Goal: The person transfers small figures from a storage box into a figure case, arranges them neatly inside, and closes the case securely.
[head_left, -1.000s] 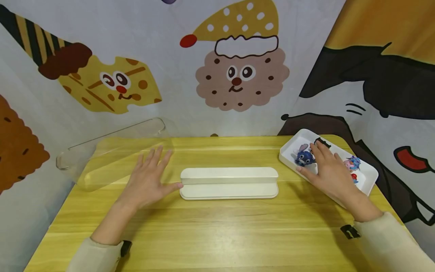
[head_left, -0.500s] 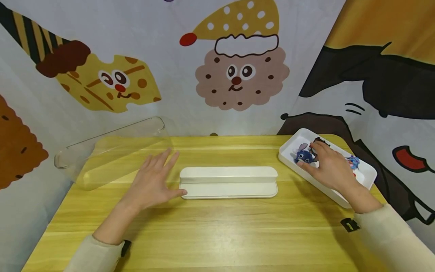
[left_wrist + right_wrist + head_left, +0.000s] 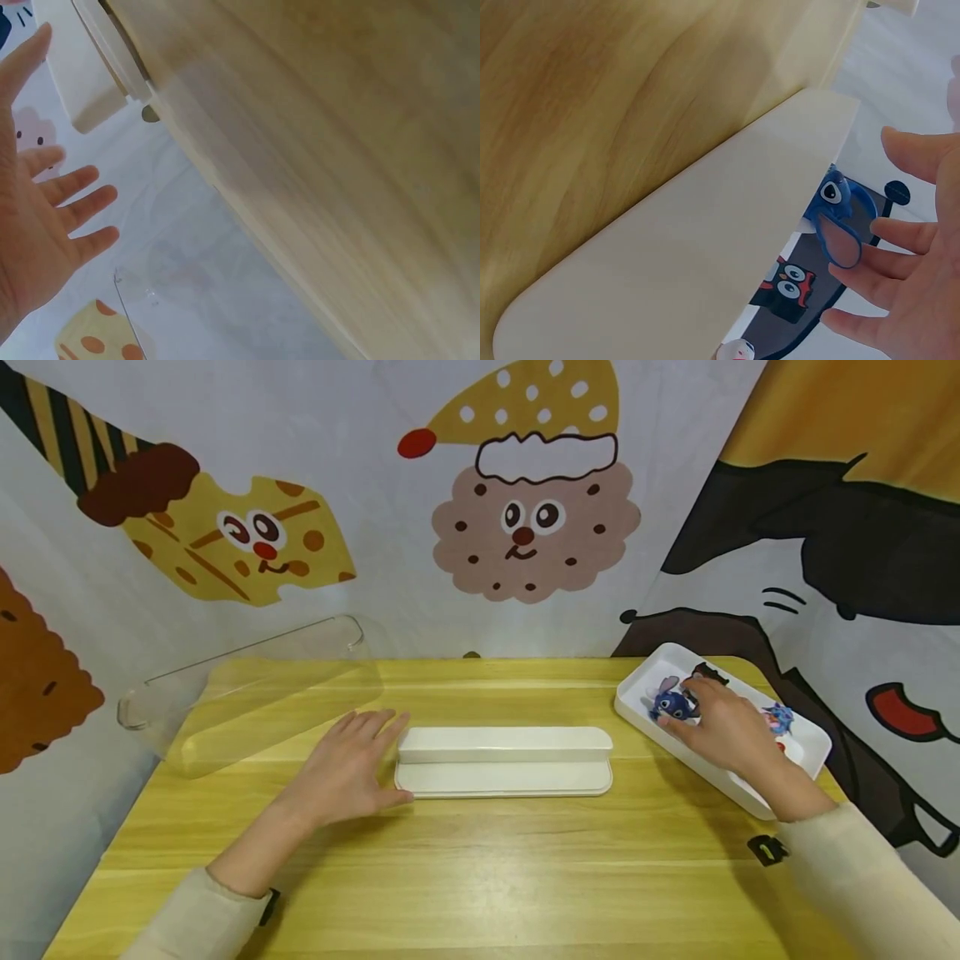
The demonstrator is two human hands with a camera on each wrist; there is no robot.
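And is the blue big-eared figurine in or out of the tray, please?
In: the figurine shows inside the tray, within its raised walls.

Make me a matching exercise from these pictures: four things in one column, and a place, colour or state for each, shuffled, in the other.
Things:
1. Cover
2. Stand
3. Blue figure
4. Left hand

Descriptions:
A. in the white tray
B. open, near the stand's left end
C. see-through
D. off-white, stepped

Pairs: 1-C, 2-D, 3-A, 4-B
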